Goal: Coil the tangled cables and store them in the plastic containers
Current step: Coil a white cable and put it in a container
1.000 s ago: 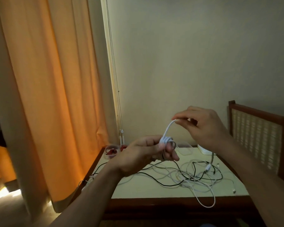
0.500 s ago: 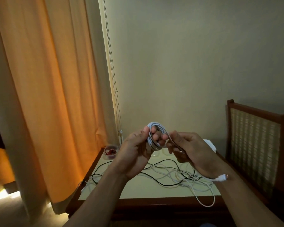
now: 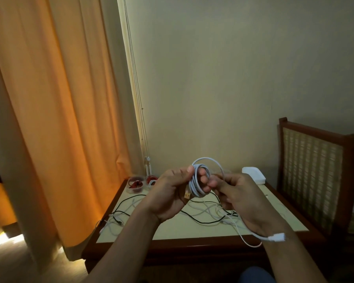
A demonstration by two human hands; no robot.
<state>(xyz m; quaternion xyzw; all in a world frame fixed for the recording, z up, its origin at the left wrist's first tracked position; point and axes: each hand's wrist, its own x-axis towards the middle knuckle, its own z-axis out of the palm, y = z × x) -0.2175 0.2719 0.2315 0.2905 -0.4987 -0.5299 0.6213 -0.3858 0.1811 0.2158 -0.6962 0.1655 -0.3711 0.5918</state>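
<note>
The left hand [image 3: 168, 194] curls round a coiled white cable [image 3: 195, 185], raised above the cream-topped wooden table [image 3: 172, 229]; the right hand [image 3: 240, 198] pinches its loose strand. On the table lie tangled black and white cables [image 3: 204, 212], with small clear plastic containers [image 3: 135, 185] at the far-left corner

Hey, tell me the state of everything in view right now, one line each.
White cable: mostly coiled, plug end dangling by the right wrist.
Left hand: grips the white cable's loops.
Right hand: pinches its loose strand.
Cable pile: tangled, lying on the table.
Containers: red cables inside.
Curtain: drawn.
</note>
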